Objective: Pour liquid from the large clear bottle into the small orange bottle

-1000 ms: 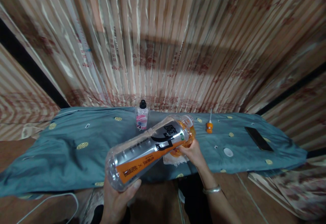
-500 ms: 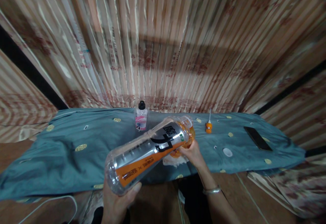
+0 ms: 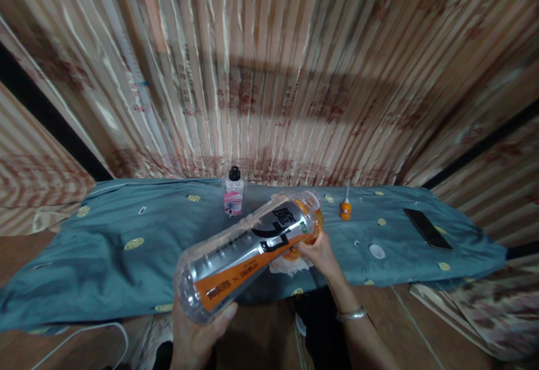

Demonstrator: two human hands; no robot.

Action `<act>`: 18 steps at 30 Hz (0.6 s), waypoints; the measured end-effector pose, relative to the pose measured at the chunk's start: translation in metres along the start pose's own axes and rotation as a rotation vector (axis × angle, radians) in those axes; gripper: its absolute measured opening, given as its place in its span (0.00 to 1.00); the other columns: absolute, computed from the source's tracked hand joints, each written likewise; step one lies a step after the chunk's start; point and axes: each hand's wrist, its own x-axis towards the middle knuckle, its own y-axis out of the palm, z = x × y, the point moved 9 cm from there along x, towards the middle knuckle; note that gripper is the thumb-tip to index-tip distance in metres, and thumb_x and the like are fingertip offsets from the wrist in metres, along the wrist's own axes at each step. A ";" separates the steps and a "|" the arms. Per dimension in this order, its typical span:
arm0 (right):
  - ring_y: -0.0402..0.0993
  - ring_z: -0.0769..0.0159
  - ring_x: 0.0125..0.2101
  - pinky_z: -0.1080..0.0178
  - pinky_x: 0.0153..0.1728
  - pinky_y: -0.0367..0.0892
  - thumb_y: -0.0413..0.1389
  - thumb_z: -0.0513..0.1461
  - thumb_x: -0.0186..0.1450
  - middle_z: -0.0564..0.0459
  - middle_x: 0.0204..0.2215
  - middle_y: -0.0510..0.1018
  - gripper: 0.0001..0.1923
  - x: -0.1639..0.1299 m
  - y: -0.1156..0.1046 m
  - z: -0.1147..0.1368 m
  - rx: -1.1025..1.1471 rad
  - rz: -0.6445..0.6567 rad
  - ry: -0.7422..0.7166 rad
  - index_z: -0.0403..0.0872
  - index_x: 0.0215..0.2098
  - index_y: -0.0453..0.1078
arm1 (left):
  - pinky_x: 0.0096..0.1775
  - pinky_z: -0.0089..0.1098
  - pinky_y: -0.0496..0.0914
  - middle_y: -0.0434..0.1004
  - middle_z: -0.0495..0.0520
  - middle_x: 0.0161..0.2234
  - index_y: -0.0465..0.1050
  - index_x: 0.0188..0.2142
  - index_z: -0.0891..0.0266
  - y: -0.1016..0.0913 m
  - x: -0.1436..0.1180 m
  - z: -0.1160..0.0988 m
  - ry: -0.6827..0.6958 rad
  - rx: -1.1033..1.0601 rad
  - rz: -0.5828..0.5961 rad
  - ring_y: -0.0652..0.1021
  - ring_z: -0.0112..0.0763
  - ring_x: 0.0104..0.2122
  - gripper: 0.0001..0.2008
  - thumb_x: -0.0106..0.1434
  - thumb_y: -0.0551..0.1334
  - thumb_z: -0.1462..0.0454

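A large clear plastic bottle (image 3: 248, 252) with a silver and orange label lies tilted across the middle, its mouth end higher to the right. My left hand (image 3: 200, 328) is closed round its base, thumb along the underside. Beneath the bottle's mouth, my right hand (image 3: 318, 249) grips an orange see-through container (image 3: 315, 234), partly hidden behind the bottle's neck. Whether the two rims touch I cannot tell. A crumpled white tissue (image 3: 290, 266) lies under the orange container.
A small bottle (image 3: 233, 193) with black cap and pink label stands at the back. To the right are an orange piece with a thin pale stem (image 3: 345, 208), a white disc (image 3: 377, 251) and a black phone (image 3: 427, 228). Teal cloth (image 3: 105, 257) covers the surface before a striped curtain (image 3: 269, 78).
The large bottle has rolled slightly in my left hand and shifted a little right. My right hand keeps hold of the orange container in nearly the same place.
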 end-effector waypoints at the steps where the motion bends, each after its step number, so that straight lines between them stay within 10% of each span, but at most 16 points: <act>1: 0.85 0.51 0.38 0.54 0.41 0.80 0.72 0.44 0.46 0.50 0.35 0.86 0.23 0.000 -0.001 -0.001 0.000 -0.011 -0.001 0.49 0.37 0.72 | 0.61 0.54 0.66 0.77 0.54 0.36 0.73 0.42 0.58 0.000 0.000 -0.002 -0.001 -0.006 -0.009 0.78 0.52 0.50 0.29 0.46 0.73 0.45; 18: 0.84 0.53 0.33 0.55 0.38 0.80 0.71 0.45 0.46 0.52 0.31 0.86 0.19 0.000 -0.003 0.003 -0.046 -0.022 -0.027 0.49 0.33 0.73 | 0.46 0.46 0.78 0.81 0.56 0.39 0.71 0.54 0.60 0.004 -0.008 -0.013 -0.136 0.005 -0.056 0.82 0.49 0.41 0.43 0.44 0.72 0.39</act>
